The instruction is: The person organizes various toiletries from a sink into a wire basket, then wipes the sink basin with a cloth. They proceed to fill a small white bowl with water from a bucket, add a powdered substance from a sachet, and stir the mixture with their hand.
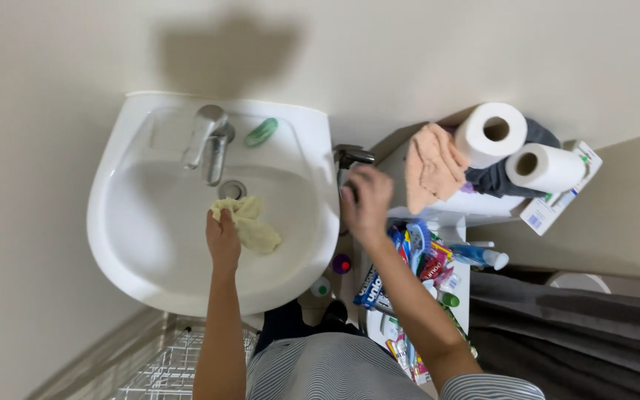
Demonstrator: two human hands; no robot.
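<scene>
A white washbasin [124, 237] hangs on the wall with a chrome tap [209, 141] at its back. My left hand [223, 238] is inside the bowl, pressed on a yellow cloth [255, 226] that lies just below the drain [232, 190]. My right hand [367, 200] is blurred, raised beside the basin's right rim near a dark chrome fitting [352, 156] on the wall. Whether it grips anything is unclear.
A green soap bar [261, 132] lies on the basin's back ledge. To the right, a white shelf unit [475, 209] carries two paper rolls [492, 133], a peach cloth [432, 167] and a dark cloth. Below it are several bottles and packets. A wire rack [164, 367] stands at the lower left.
</scene>
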